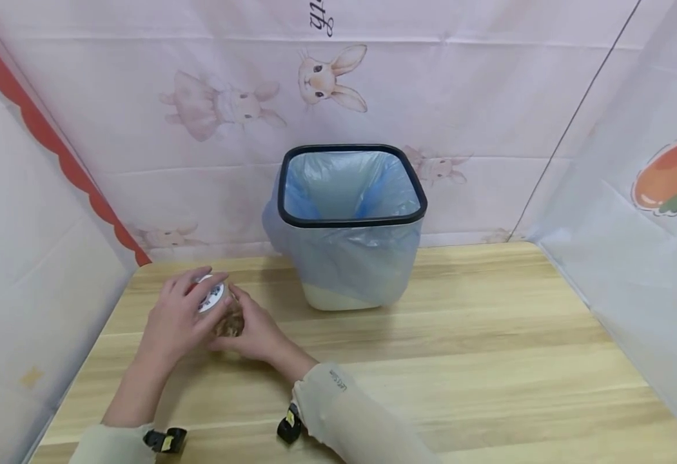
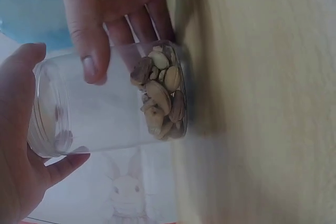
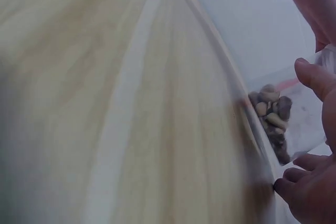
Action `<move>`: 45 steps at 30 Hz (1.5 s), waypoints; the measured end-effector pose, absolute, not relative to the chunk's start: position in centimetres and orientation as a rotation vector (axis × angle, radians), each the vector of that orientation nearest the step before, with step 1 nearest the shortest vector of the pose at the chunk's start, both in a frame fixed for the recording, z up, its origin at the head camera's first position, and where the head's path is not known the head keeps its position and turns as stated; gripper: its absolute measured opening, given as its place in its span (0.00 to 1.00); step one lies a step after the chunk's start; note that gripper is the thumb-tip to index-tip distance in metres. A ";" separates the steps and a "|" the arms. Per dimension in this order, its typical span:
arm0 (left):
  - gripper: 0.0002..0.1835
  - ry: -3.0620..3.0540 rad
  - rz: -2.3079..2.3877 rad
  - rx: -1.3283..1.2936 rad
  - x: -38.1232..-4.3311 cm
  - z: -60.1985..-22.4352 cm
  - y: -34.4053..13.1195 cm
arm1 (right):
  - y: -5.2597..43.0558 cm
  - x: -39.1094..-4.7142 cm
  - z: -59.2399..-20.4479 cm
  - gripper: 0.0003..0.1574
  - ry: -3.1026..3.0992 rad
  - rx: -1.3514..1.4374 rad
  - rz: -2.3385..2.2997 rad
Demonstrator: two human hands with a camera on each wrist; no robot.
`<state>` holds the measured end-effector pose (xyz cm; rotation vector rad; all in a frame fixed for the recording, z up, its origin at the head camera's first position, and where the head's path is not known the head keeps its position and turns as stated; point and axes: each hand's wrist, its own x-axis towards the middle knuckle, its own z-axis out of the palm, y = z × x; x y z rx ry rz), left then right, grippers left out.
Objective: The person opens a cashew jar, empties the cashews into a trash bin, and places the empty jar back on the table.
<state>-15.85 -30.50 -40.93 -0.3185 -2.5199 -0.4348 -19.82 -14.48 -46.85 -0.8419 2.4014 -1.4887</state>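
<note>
A clear plastic jar point(image 2: 100, 108) with brown and beige nut-like pieces point(image 2: 160, 98) in its lower part is upright at the left of the table. On top is a white lid point(image 1: 214, 295) with a dark blue print. My left hand point(image 1: 173, 319) grips the jar from above, fingers and thumb curled round the lid. Lower down, my right hand point(image 1: 262, 332) holds the jar's body, with its thumb on the near side and fingers behind. In the right wrist view the jar's base shows close over the tabletop near the table's edge.
A bin point(image 1: 338, 295) with a black rim and a blue bag liner stands at the back middle of the wooden table point(image 1: 489, 361). Cloth walls point(image 1: 489, 96) printed with rabbits and fruit enclose the back and sides. Black wrist straps point(image 1: 289, 425) sit at both sleeves.
</note>
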 end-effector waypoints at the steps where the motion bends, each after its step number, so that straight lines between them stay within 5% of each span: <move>1: 0.25 -2.521 -0.436 -0.319 -15.8 -40.8 -30.3 | -14.3 -19.8 -46.8 0.66 2.395 -0.847 -1.495; 21: 0.29 -2.366 -0.508 -0.537 -14.3 -38.4 -25.0 | -8.4 -18.5 -45.7 0.64 2.403 -0.955 -1.607; 45: 0.26 -2.072 -0.792 -0.793 -11.9 -33.2 -16.4 | 1.4 -14.9 -39.0 0.65 2.640 -1.388 -1.693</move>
